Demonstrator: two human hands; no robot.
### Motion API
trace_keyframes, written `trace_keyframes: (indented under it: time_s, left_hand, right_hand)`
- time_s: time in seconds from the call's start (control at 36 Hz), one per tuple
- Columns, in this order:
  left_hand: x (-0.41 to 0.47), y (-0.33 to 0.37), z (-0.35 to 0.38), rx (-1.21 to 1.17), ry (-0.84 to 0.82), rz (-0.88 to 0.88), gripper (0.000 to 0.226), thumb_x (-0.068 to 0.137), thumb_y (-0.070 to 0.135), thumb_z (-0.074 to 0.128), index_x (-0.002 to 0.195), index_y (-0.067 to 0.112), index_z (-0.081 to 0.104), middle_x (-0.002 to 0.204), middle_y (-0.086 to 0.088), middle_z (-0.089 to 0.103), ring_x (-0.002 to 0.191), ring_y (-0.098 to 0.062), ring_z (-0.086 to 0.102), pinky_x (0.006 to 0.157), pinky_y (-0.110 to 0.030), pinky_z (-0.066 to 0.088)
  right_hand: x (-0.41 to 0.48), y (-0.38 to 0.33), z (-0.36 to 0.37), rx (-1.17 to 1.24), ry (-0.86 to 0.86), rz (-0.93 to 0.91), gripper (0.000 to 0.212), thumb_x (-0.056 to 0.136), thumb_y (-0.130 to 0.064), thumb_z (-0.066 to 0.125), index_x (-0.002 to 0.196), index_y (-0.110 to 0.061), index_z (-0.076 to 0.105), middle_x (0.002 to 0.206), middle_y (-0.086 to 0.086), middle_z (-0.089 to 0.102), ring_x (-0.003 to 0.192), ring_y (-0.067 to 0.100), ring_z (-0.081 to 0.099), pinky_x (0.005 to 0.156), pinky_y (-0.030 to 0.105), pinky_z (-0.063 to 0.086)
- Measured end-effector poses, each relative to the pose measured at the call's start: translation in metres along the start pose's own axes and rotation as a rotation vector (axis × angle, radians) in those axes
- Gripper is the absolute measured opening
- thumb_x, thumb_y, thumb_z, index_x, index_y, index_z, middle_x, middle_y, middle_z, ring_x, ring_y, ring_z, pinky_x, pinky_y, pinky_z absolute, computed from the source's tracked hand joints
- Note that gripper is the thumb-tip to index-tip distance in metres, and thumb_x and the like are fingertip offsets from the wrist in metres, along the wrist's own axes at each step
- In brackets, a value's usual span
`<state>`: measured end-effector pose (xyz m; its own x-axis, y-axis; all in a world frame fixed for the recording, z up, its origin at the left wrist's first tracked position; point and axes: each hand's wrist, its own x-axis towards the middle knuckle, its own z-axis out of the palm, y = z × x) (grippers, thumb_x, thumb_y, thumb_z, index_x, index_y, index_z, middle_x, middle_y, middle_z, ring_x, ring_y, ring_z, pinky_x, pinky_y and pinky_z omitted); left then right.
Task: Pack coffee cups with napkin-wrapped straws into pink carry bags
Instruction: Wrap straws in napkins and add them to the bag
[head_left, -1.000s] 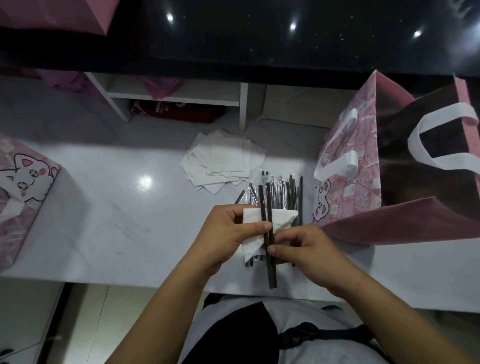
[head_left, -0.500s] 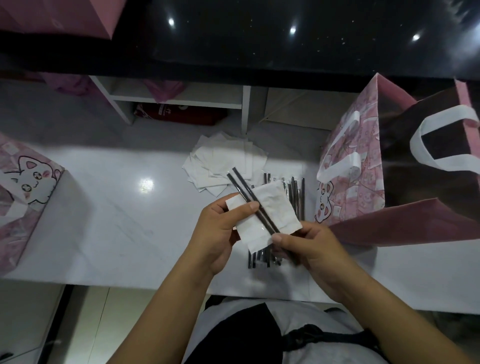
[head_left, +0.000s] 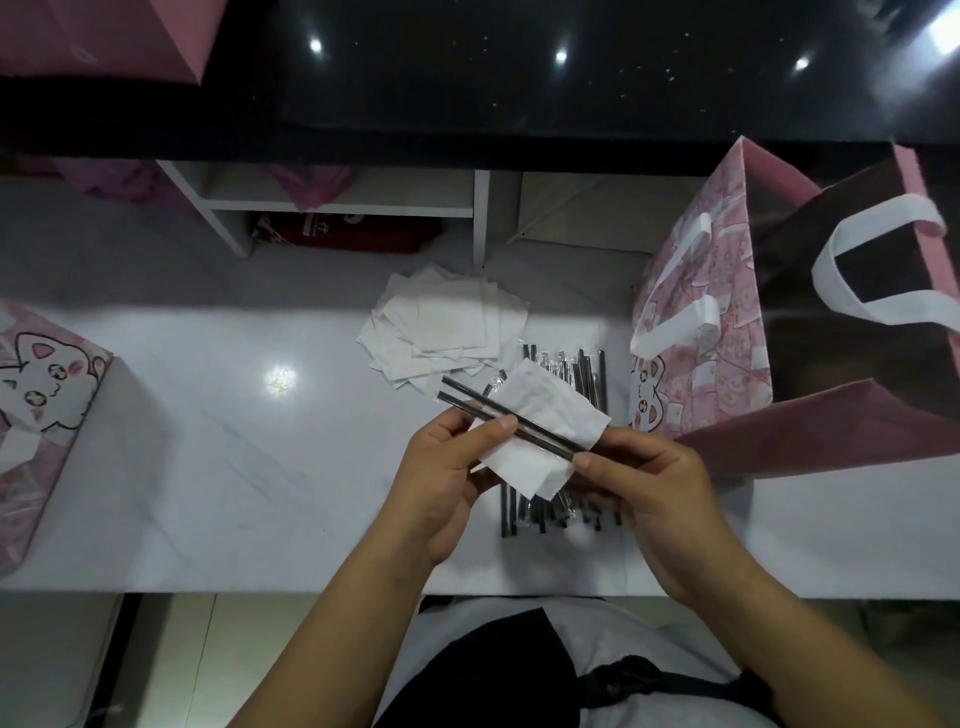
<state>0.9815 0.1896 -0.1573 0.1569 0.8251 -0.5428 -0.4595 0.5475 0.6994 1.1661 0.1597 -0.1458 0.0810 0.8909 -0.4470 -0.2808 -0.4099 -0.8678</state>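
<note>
Two dark straws (head_left: 506, 418) lie side by side across a white napkin (head_left: 540, 434), held just above the white counter. My left hand (head_left: 447, 478) pinches the napkin and straws with its thumb on top. My right hand (head_left: 649, 488) grips the straws' right end and the napkin's edge. Under my hands lies a pile of several wrapped dark straws (head_left: 571, 374). Behind it sits a loose stack of white napkins (head_left: 447, 322). An open pink carry bag (head_left: 727, 322) with white handles stands at the right. No coffee cup is in view.
Another pink cat-print bag (head_left: 36, 415) rests at the counter's left edge. A black raised ledge (head_left: 519, 104) runs along the back, with a white shelf (head_left: 337, 208) and a red package (head_left: 343, 234) beneath. Bare white counter (head_left: 218, 441) lies left of my hands.
The straws and napkin turned from upright to slanting, with the straws' far ends swinging left. Both hands rose slightly and spread apart along the straws.
</note>
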Motion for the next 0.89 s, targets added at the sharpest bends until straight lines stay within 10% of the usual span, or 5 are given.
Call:
trace_keyframes:
  time_s: [0.19,0.28,0.53,0.89]
  left_hand:
    - [0.038,0.027,-0.029,0.092,0.038,0.078,0.015,0.086,0.027,0.072,0.097,0.018,0.077,0.096,-0.003,0.077,0.087,-0.012,0.071,0.077,-0.025,0.059]
    - [0.074,0.037,-0.045,0.496,0.352,0.237,0.011,0.094,0.017,0.068,0.094,0.025,0.074,0.091,0.006,0.075,0.091,-0.013,0.069,0.076,-0.018,0.055]
    - [0.164,0.043,-0.047,1.480,0.588,0.361,0.054,0.092,0.048,0.061,0.128,0.008,0.059,0.130,-0.017,0.061,0.121,-0.038,0.049,0.096,-0.043,0.043]
    - [0.153,0.045,-0.034,0.934,0.505,0.471,0.015,0.092,0.023,0.068,0.101,0.012,0.068,0.094,-0.002,0.069,0.087,-0.020,0.065,0.087,-0.042,0.056]
  right_hand:
    - [-0.007,0.000,-0.010,-0.023,0.112,-0.050,0.031,0.064,-0.013,0.079,0.095,-0.014,0.080,0.094,0.016,0.077,0.082,0.026,0.073,0.075,0.030,0.061]
    - [-0.013,0.001,-0.014,-0.070,0.158,-0.083,0.025,0.070,-0.005,0.078,0.092,-0.018,0.081,0.090,0.013,0.077,0.079,0.023,0.073,0.072,0.028,0.060]
    - [-0.027,0.004,-0.018,-0.233,0.246,-0.141,0.024,0.079,0.007,0.074,0.097,-0.008,0.078,0.088,0.006,0.078,0.084,0.019,0.073,0.079,0.022,0.058]
    - [-0.039,-0.004,-0.035,-0.149,0.210,-0.166,0.027,0.078,0.010,0.072,0.090,-0.012,0.081,0.086,0.009,0.078,0.080,0.015,0.073,0.074,0.017,0.055]
